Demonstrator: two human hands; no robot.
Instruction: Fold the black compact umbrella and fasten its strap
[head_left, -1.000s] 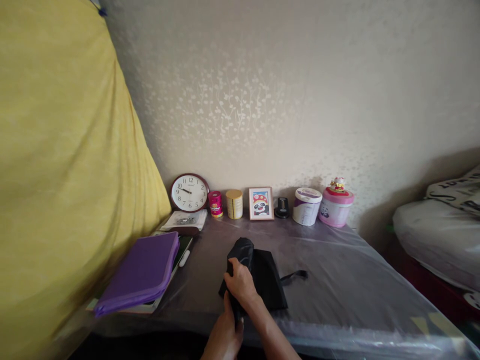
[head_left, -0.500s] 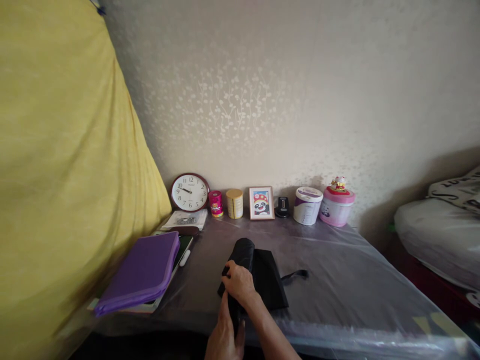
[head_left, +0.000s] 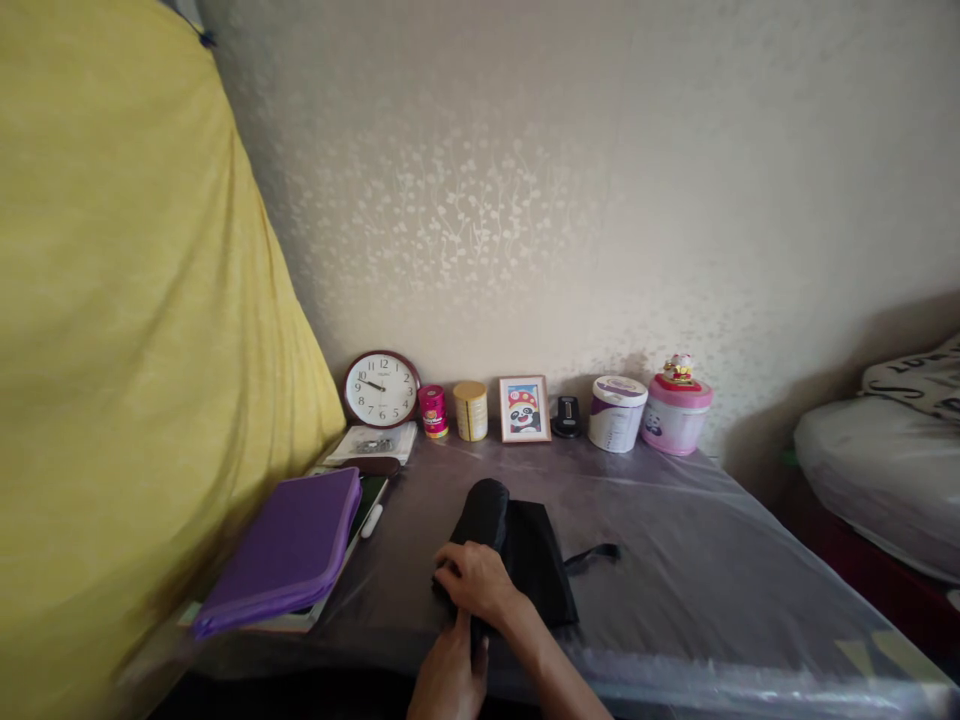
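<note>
A black roll-up fabric case [head_left: 486, 510] lies at the front middle of the table, its left part rolled into a thick cylinder. To the right of the roll the flat part [head_left: 541, 575] is spread out, and a thin black strap [head_left: 596, 553] trails from its right edge. My right hand [head_left: 476, 578] lies over the middle of the roll with its fingers curled round the left side. Below it, my left hand [head_left: 454, 665] grips the near end of the roll between thumb and fingers. Part of the roll is hidden under both hands.
A purple zip folder [head_left: 281, 545] rests on books at the left, beside a yellow curtain [head_left: 135, 330]. Along the wall stand a clock [head_left: 382, 388], a pink can [head_left: 433, 411], a yellow canister [head_left: 471, 411], a picture frame [head_left: 525, 409] and two tubs [head_left: 616, 420].
My right hand has slid slightly down along the roll and flattened over it. The left hand stays at the near end. The view has shifted a little.
</note>
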